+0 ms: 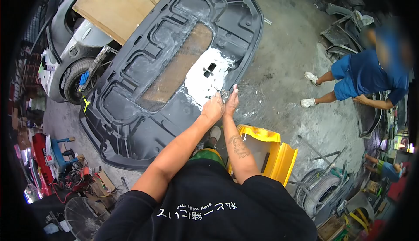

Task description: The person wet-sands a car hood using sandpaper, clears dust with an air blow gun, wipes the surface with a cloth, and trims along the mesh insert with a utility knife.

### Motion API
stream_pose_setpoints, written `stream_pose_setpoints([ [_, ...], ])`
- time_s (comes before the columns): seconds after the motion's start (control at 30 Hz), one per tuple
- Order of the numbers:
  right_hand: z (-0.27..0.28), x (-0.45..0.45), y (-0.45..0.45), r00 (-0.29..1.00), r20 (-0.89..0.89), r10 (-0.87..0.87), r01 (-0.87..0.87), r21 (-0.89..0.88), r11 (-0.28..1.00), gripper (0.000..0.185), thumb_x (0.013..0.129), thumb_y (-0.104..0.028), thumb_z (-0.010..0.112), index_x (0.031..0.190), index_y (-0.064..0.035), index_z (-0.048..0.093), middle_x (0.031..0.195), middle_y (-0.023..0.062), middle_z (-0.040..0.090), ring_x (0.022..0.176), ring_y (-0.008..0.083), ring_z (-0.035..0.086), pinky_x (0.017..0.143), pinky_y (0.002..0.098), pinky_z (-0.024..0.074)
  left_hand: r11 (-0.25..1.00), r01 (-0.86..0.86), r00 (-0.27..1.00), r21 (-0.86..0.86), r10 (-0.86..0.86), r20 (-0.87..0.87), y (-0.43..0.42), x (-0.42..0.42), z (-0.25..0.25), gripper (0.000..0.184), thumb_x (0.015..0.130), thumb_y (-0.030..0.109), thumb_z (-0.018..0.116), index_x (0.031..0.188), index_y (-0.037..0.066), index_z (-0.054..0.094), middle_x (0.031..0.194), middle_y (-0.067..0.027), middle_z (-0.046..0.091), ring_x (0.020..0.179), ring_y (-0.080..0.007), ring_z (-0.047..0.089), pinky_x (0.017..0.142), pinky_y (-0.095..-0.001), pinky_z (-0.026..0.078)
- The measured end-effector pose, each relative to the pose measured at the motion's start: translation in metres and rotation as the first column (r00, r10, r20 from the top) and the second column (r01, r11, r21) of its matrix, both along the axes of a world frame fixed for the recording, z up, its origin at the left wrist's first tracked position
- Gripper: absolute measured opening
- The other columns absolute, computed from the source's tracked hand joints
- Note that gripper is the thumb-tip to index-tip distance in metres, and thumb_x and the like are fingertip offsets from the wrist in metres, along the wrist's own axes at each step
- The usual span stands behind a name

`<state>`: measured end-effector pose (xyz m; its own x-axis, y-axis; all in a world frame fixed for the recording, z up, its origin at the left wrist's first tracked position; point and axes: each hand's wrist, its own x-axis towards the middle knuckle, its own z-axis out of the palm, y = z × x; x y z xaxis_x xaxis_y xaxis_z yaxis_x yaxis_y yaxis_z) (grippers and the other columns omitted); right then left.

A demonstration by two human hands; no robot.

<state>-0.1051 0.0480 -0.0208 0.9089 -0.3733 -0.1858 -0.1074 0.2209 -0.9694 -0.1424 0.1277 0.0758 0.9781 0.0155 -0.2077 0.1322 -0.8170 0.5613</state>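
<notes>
Left hand [213,107] curled, right hand [231,102] straight-fingered, grips unclear; black panel [158,71] just beyond.

Panel [179,110] between wheel [73,82] (left) and person [369,73]

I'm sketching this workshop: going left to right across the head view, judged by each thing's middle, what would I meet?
Long glossy red piece, round wheel with black tyre, large dark-grey moulded panel, wearer's left hand, wearer's right hand, shiny yellow moulded piece, person in blue shirt and shorts.
</notes>
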Motion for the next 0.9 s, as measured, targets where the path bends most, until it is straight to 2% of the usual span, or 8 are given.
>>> stream_pose_setpoints([
  [0.13,0.003,0.008,-0.002,1.0,0.006,0.008,-0.007,-0.081,0.997,0.061,0.108,-0.04,0.031,0.142,0.0073,0.048,0.151,0.0203,0.046,0.142,0.0304,0.041,0.118,0.0357,0.029,0.999,-0.04,0.999,0.027,0.041,-0.03,0.006,0.008,-0.001,0.034,0.092,0.019,0.058,0.11,-0.008,0.047,0.101,-0.0337,0.063,0.089,-0.0495,0.067,0.079,-0.0531,0.056],
  [0.37,-0.002,0.056,-0.011,0.999,0.037,-0.001,0.008,-0.172,0.985,0.061,0.109,-0.04,0.03,0.14,0.0085,0.049,0.151,0.0217,0.045,0.143,0.0324,0.039,0.119,0.0369,0.0272,0.999,-0.037,0.999,0.034,0.037,-0.006,0.004,0.027,-0.015,0.035,0.091,0.017,0.058,0.111,-0.009,0.047,0.099,-0.0339,0.064,0.088,-0.0504,0.067,0.077,-0.0521,0.056],
  [0.43,-0.007,0.064,-0.009,0.999,0.033,-0.03,0.034,-0.116,0.993,0.061,0.108,-0.04,0.03,0.139,0.009,0.049,0.15,0.0225,0.045,0.143,0.0336,0.039,0.119,0.0374,0.0272,0.998,-0.036,0.996,-0.048,0.032,-0.081,0.002,0.032,-0.01,0.033,0.091,0.017,0.057,0.109,-0.01,0.048,0.097,-0.0339,0.065,0.087,-0.0495,0.067,0.076,-0.0518,0.056],
  [0.57,-0.017,0.069,-0.011,0.997,0.076,-0.027,0.038,-0.149,0.988,0.06,0.109,-0.039,0.031,0.138,0.01,0.05,0.15,0.0238,0.045,0.144,0.0351,0.036,0.121,0.0394,0.0243,0.997,-0.038,0.991,-0.07,0.029,-0.133,-0.007,0.033,-0.004,0.031,0.091,0.016,0.057,0.107,-0.011,0.05,0.091,-0.0336,0.066,0.086,-0.0484,0.067,0.077,-0.0525,0.055],
  [0.63,-0.008,0.068,-0.01,0.999,0.042,0.005,0.003,-0.176,0.984,0.058,0.109,-0.037,0.03,0.14,0.0092,0.048,0.151,0.023,0.044,0.145,0.0359,0.034,0.121,0.0403,0.0228,0.993,-0.113,0.993,-0.026,0.114,0.036,-0.007,0.034,-0.007,0.029,0.091,0.015,0.057,0.105,-0.01,0.051,0.086,-0.0332,0.066,0.084,-0.0478,0.067,0.077,-0.0533,0.055],
  [0.7,0.003,0.064,-0.003,0.999,0.019,0.034,-0.026,-0.319,0.947,0.057,0.109,-0.035,0.029,0.142,0.0081,0.046,0.153,0.0221,0.042,0.146,0.0369,0.031,0.122,0.041,0.0221,0.992,-0.122,0.992,-0.036,0.123,0.031,0.008,0.031,-0.01,0.029,0.092,0.016,0.057,0.104,-0.01,0.051,0.085,-0.0332,0.066,0.083,-0.0484,0.067,0.077,-0.0535,0.055],
  [0.73,0.009,0.062,-0.001,0.999,0.011,0.047,-0.04,-0.32,0.947,0.057,0.109,-0.035,0.029,0.142,0.0081,0.046,0.153,0.0221,0.042,0.146,0.0369,0.031,0.122,0.041,0.0221,0.991,-0.127,0.991,-0.045,0.128,0.028,0.017,0.027,-0.009,0.029,0.092,0.017,0.057,0.103,-0.01,0.051,0.083,-0.0332,0.066,0.082,-0.0489,0.067,0.076,-0.0536,0.055],
  [0.9,0.02,0.038,0.023,0.921,0.102,0.376,-0.292,-0.459,0.839,0.057,0.108,-0.035,0.031,0.143,0.0078,0.045,0.155,0.0223,0.038,0.148,0.0369,0.028,0.122,0.0408,0.0208,0.986,-0.105,0.994,-0.129,0.1,-0.047,0.055,-0.003,0.007,0.033,0.095,0.018,0.057,0.105,-0.012,0.047,0.078,-0.0369,0.061,0.08,-0.0541,0.062,0.068,-0.0565,0.05],
])
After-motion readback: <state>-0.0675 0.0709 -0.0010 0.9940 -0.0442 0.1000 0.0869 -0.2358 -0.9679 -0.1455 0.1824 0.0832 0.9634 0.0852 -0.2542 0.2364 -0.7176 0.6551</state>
